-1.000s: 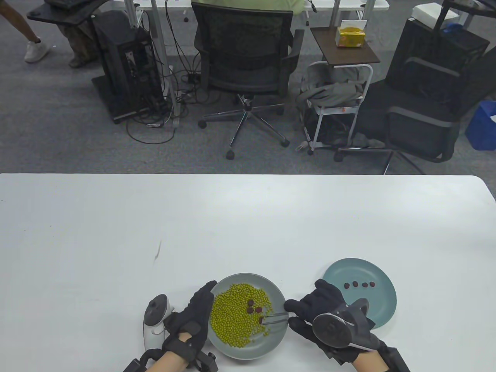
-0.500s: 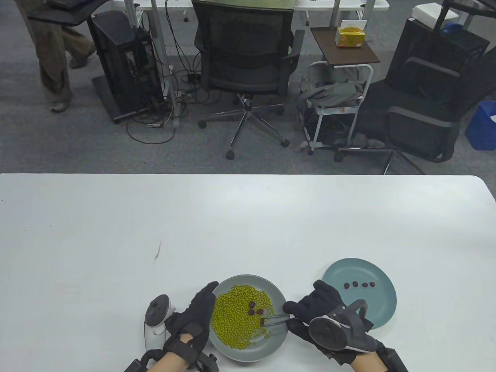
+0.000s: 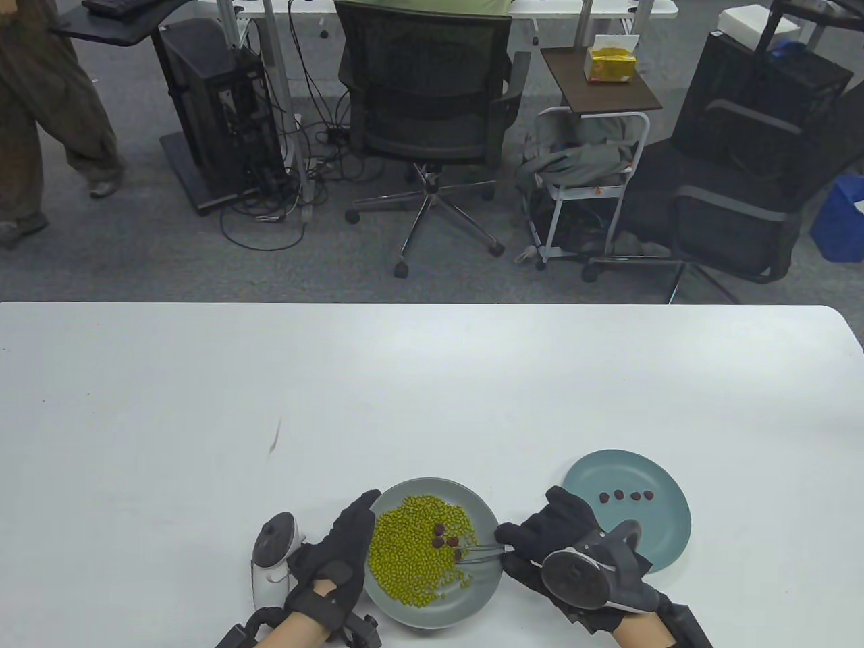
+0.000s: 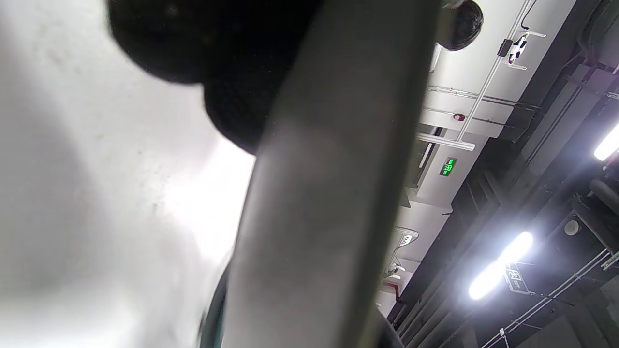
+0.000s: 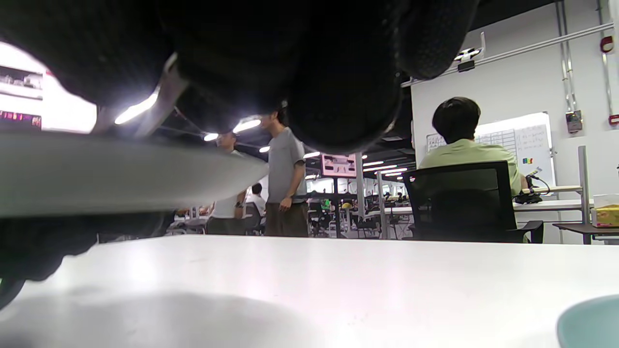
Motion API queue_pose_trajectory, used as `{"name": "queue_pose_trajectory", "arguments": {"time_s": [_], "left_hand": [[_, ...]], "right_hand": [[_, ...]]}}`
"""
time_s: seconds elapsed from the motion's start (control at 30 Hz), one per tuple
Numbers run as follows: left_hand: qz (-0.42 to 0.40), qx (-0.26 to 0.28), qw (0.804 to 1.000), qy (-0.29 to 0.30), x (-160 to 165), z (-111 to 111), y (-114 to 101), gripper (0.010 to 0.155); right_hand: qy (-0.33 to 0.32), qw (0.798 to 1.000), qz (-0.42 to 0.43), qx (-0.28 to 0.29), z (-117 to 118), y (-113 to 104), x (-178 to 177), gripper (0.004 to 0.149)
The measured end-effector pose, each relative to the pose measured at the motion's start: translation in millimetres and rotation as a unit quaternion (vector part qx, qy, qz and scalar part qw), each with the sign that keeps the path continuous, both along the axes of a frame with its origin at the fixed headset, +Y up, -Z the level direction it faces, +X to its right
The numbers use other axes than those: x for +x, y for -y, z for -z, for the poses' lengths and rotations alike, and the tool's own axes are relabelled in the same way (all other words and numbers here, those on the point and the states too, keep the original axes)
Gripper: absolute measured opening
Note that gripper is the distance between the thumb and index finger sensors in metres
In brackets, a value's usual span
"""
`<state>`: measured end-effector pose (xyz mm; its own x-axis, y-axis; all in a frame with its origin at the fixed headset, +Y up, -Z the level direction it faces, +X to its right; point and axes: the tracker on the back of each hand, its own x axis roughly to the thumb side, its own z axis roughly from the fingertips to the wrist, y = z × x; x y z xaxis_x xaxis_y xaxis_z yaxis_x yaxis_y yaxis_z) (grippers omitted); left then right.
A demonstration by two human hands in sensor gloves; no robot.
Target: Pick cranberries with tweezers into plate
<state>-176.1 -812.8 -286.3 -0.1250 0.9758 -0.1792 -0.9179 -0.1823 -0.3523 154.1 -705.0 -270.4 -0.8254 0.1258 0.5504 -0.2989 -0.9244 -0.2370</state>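
Note:
A grey plate (image 3: 480, 594) near the table's front edge holds a heap of green beans (image 3: 408, 550) and a few dark red cranberries (image 3: 445, 538). My right hand (image 3: 540, 540) holds metal tweezers (image 3: 480, 553) whose tips lie at a cranberry (image 3: 458, 555) on the beans' right side. My left hand (image 3: 337, 550) rests against the grey plate's left rim, fingers extended. A teal plate (image 3: 658, 536) to the right holds a row of several cranberries (image 3: 626, 497). In the right wrist view the tweezers (image 5: 159, 104) run under my fingers, above the grey plate's rim (image 5: 116, 174).
The white table (image 3: 432, 391) stretches far back and to both sides. A small dark mark (image 3: 274, 439) lies on it left of centre. Office chairs, a computer tower and a side cart stand on the floor beyond the far edge.
The tweezers' tips have shifted slightly up and left within the grey plate, staying by the same cranberry. My left hand has stayed at the rim. A person walks past at the far left.

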Motion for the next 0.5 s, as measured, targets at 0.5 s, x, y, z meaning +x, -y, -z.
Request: {"name": "queue_pose_trajectory", "arguments": {"time_s": [0.5], "left_hand": [[0.004,0.005,1.0,-0.001,-2,2,0,0.061]], "right_hand": [[0.34,0.921,0.039,-0.186,69,18,193,0.047]]}}
